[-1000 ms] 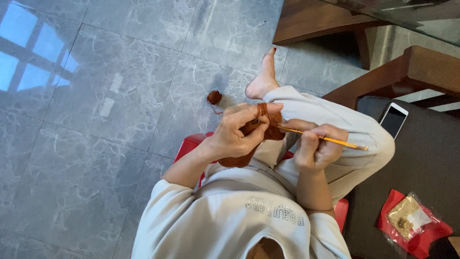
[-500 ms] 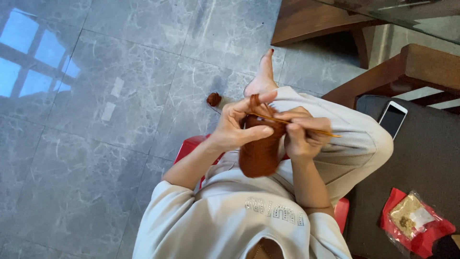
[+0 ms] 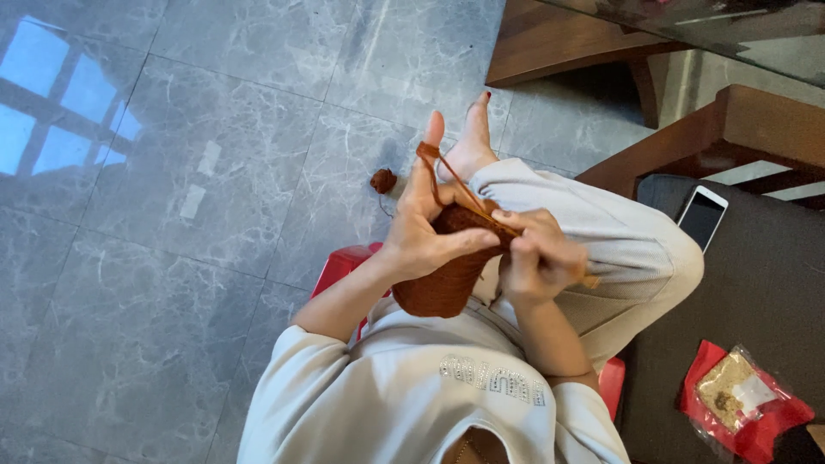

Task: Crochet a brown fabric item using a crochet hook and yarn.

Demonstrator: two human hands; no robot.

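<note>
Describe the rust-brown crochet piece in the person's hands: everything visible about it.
The crochet piece is a rust-brown, ribbed-looking yarn fabric, rounded and pouch-like, hanging between the hands above the lap. The left hand grips its upper edge with the thumb across it; the right hand pinches the same edge from the other side. A strand of matching yarn runs from it and loops over the raised left index finger. Its lower end hangs against the pale shirt.

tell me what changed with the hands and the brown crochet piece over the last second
The left hand rose, index finger now pointing up with the rust-brown yarn strand looped over it. The right hand closed in against the rust-brown crocheted piece, so the yellow crochet hook that stuck out a second ago is mostly hidden. The small brown yarn ball on the grey tiled floor and the white-edged phone stayed put.
</note>
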